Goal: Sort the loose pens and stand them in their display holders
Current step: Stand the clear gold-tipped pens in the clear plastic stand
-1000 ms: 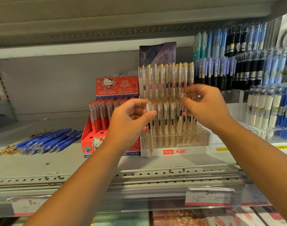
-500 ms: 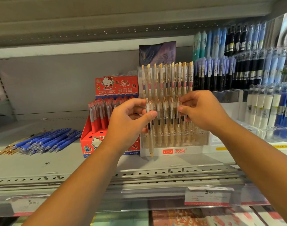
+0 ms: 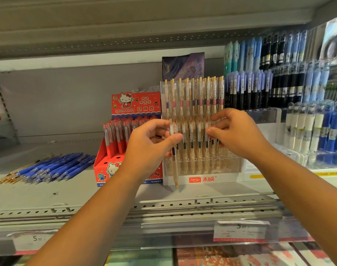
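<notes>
Left hand [image 3: 150,148] pinches clear pen [image 3: 175,166] upright before left end of clear holder [image 3: 231,175] by the shelf [image 3: 48,192] front edge, right hand [image 3: 238,135] curled into its front row, grip unclear; risk: tip misses slot, crowded neighbours knocked askew.
</notes>
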`<state>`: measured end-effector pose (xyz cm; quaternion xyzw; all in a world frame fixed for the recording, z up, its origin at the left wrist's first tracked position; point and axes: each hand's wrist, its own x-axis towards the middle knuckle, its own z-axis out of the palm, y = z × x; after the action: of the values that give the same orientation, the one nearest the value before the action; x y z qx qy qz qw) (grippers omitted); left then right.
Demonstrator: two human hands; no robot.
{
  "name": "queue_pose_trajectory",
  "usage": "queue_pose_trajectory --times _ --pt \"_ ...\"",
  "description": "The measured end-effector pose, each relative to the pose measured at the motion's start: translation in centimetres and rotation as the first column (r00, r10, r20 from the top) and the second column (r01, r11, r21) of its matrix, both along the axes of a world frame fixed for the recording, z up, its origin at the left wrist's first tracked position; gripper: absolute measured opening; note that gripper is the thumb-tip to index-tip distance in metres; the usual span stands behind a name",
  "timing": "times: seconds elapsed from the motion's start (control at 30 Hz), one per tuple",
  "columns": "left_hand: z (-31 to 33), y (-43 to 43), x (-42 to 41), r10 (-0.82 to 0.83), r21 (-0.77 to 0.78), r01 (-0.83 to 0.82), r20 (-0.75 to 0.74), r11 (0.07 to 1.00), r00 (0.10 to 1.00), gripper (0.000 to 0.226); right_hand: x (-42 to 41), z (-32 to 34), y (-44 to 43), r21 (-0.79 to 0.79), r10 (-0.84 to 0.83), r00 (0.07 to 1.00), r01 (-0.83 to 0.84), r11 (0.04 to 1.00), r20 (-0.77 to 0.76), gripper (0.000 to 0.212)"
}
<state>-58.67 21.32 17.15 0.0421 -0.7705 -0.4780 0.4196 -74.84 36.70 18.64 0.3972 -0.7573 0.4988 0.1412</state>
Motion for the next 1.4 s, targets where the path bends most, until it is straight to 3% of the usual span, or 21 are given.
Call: queue_pose_trajectory --times 0.17,0.3,0.4,0.67,0.8,0.87,0.93,1.03,1.2,1.4 --pt "0.1 0.2 0.1 0.002 0.016 -0.001 -0.051 1.0 0.999 0.031 0.8 0.2 0.9 -0.127 0.004 0.996 -0.015 0.992 -0.085 0.016" --pt "0.6 0.8 -0.3 0.02 0.007 -0.02 -0.122 1.0 0.992 0.032 2.3 0.4 1.3 -0.106 0.361 0.928 -0.37 0.923 -0.094 0.016" --pt "1.2 1.6 -1.0 0.017 -0.062 -0.027 -0.155 0.998 0.988 0.027 3.4 -0.1 1.0 -0.044 0.512 0.858 -0.514 0.857 -0.038 0.027" --pt "3.2 3.5 -3.4 -0.039 -0.124 0.014 -0.203 0.992 0.978 0.026 2.9 -0.2 0.9 -0.213 0.504 0.861 -0.507 0.835 -0.076 0.037" --pt "3.7 3.3 -4.2 0.018 -0.279 -0.055 -0.132 0.959 0.991 0.023 2.0 -0.1 1.6 -0.21 0.433 0.896 -0.444 0.871 -0.096 0.044" --pt "3.8 2.6 -4.6 0.165 -0.453 -0.185 -0.083 0.872 0.983 0.03 1.3 -0.1 2.0 -0.199 0.339 0.934 -0.355 0.913 -0.111 0.05" --pt "3.6 1.9 -4.9 0.347 -0.678 -0.276 -0.032 0.682 0.937 0.044 0.7 -0.1 2.2 -0.184 0.247 0.962 -0.266 0.946 -0.118 0.053" --pt "3.0 1.5 -5.3 0.483 -0.855 -0.227 0.03 0.466 0.875 0.066 -0.1 -0.3 2.2 -0.16 0.137 0.983 -0.156 0.975 -0.124 0.055" --pt "2.2 1.1 -6.0 0.536 -0.923 -0.204 0.004 0.327 0.844 0.08 -0.5 -0.6 1.7 -0.092 0.051 0.982 -0.069 0.993 -0.184 0.073" --pt "1.7 1.0 -6.2 0.522 -0.921 -0.234 -0.04 0.312 0.852 0.08 -0.3 -0.3 1.1 -0.161 0.024 0.968 -0.066 0.985 -0.252 0.066"
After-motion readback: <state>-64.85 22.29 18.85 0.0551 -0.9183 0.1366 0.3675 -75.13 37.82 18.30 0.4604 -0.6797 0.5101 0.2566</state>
